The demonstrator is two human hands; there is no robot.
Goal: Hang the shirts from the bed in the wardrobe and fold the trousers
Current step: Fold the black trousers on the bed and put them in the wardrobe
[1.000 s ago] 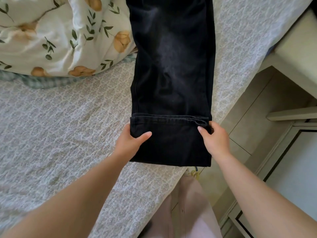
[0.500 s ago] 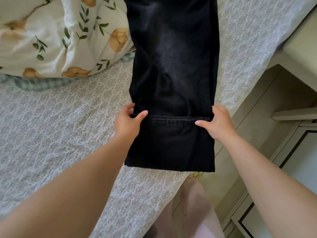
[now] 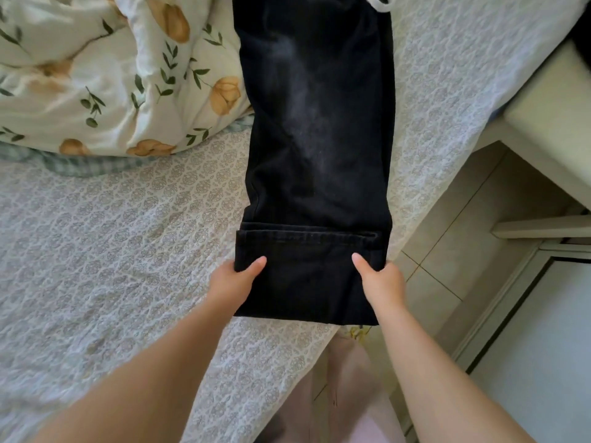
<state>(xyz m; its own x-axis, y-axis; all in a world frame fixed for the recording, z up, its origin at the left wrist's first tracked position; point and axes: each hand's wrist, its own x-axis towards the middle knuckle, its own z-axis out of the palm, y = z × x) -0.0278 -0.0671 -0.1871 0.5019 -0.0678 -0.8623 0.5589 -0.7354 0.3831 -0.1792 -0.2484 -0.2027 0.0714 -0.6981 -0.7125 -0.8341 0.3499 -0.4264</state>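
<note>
Now my left grip (image 3: 231, 282) and right grip (image 3: 382, 282) pinch the trousers (image 3: 316, 139) at their folded near end. They lie on the bed (image 3: 112, 251).

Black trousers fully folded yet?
No: only the near end of the black trousers is folded over, gripped by the left hand and right hand.

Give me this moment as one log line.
step: folding black trousers | left hand: grips fold's left edge | right hand: grips fold's right edge | state: hem end folded over, rest flat on bed
</note>
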